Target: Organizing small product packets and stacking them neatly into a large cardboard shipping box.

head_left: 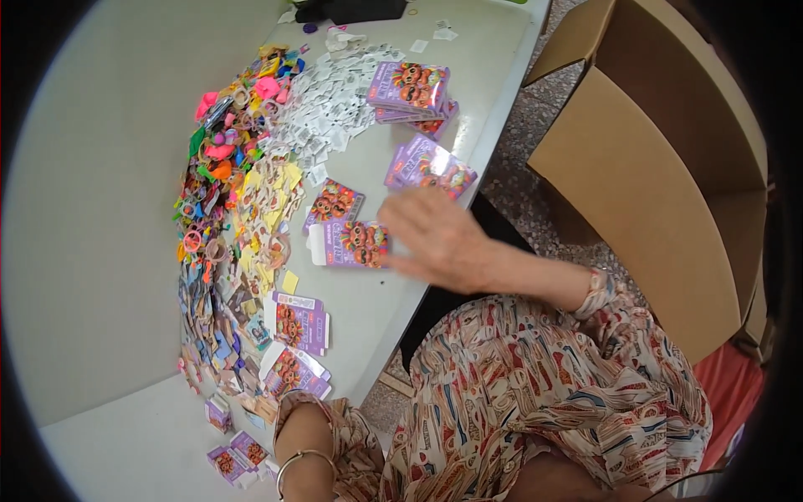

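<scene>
My right hand (439, 238) is over the table's near edge, blurred by motion. Its fingers and thumb are at the right end of a flat purple carton (355, 244) printed with colourful cartoon figures, whose white flap sticks out at the left. Whether they grip it is hard to make out. Just behind lies another such carton (335, 203), partly overlapped. My left forearm (305, 456), with a thin bangle, runs down out of the lower edge, so the left hand is out of sight.
Purple cartons stand stacked (410, 88) farther back, with more (431, 167) nearer and open ones (299, 325) at the front. Along the table lie heaps of small colourful toys (222, 159), white paper slips (326, 109) and yellowish pieces (268, 209). A big cardboard box (644, 201) stands right.
</scene>
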The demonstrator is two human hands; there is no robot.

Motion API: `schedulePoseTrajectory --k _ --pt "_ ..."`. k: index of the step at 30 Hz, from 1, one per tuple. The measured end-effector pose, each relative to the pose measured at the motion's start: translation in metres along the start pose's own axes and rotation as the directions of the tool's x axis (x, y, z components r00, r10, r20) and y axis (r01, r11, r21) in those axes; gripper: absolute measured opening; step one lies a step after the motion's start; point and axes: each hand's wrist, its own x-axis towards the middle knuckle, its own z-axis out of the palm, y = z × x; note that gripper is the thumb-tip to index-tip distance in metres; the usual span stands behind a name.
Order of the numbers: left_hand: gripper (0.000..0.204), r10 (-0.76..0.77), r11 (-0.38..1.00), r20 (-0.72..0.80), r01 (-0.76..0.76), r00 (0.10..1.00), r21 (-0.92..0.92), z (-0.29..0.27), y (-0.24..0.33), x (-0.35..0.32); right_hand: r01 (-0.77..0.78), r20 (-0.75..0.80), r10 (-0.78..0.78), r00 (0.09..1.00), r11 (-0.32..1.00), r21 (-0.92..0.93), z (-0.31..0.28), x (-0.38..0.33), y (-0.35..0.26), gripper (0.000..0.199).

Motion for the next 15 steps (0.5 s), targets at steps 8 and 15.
schedulePoseTrajectory --k 8,15 --pt "0.029 0.036 0.999 0.142 -0.031 0.989 -0.038 0.007 -0.007 0.021 -0.151 0.09 0.149 0.985 0.989 0.01 0.054 0.004 -0.02 0.078" --pt "0.027 0.025 0.998 0.169 -0.034 0.985 0.051 -0.013 -0.001 0.022 -0.255 0.242 0.253 0.937 0.967 -0.024 0.075 0.005 -0.017 0.072"
